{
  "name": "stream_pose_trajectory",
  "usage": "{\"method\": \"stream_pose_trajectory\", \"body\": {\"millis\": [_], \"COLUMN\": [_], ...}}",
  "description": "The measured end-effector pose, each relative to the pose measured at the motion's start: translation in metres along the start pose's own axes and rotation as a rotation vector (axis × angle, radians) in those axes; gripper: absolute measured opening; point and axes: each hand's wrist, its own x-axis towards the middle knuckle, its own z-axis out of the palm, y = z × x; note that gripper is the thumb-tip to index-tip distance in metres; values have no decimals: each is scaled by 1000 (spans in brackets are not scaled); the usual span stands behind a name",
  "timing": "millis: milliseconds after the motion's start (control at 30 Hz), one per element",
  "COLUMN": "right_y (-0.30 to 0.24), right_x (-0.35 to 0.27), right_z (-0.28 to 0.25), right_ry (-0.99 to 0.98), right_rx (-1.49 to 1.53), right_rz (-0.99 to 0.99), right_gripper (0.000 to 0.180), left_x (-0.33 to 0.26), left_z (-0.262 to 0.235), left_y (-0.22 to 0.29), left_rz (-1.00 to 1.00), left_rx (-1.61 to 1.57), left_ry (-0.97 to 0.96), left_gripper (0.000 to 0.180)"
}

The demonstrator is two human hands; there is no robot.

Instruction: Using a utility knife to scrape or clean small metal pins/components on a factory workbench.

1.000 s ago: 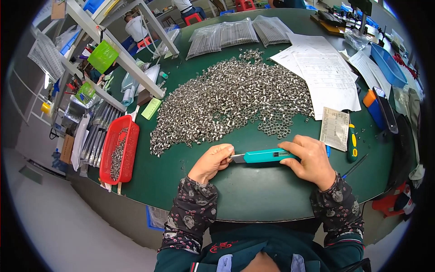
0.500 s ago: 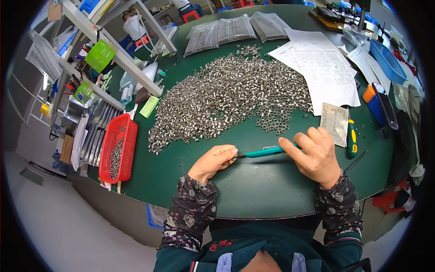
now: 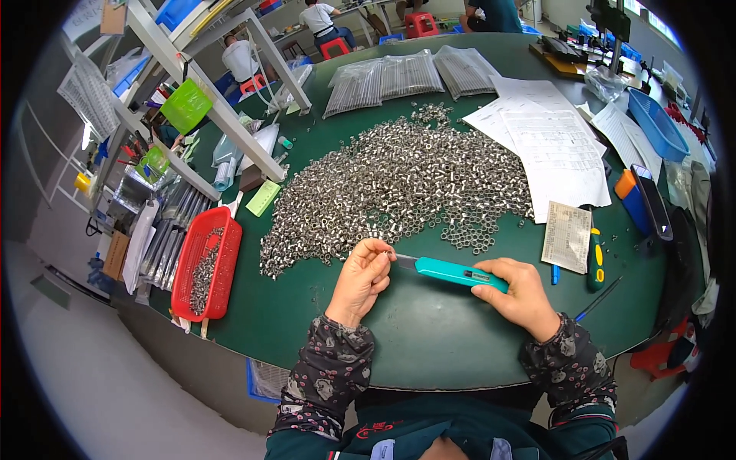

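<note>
A: Since prev frame: right hand (image 3: 524, 295) re-gripped teal cutter (image 3: 454, 271), fingers wrapped round it.
B: Left hand (image 3: 362, 277)?
A: Pinching small part at blade tip; metal pile (image 3: 399, 184) just beyond, on counter (image 3: 429, 337).

Green round table (image 3: 429, 345), heap of small metal rings (image 3: 399, 184) just beyond the fingers (image 3: 376, 257), red basket (image 3: 203, 264) left of them, papers (image 3: 560, 153) and screwdriver (image 3: 596, 257) to their right
</note>
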Motion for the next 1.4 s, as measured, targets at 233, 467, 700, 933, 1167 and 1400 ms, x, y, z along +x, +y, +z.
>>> {"method": "stream_pose_trajectory", "body": {"millis": [233, 467, 700, 933, 1167, 1400], "right_y": [-1, 3, 7, -2, 3, 0], "right_x": [3, 3, 0, 0, 3, 1], "right_z": [1, 2, 9, 7, 2, 3], "right_ry": [-155, -239, -49, 199, 232, 220], "right_rx": [220, 301, 71, -290, -535, -315], "right_rz": [161, 296, 64, -219, -213, -130], "right_gripper": [28, 28, 27, 28, 32, 28], "left_x": [0, -1, 0, 0, 1, 1], "left_z": [1, 1, 4, 1, 0, 3], "left_y": [-1, -5, -6, -8, -6, -3], "left_rz": [25, 62, 43, -23, -44, -35], "left_rx": [44, 88, 74, -12, -108, -97], "left_ry": [-1, -9, 31, 54, 82, 61], "left_gripper": [10, 10, 10, 11, 14, 15]}}
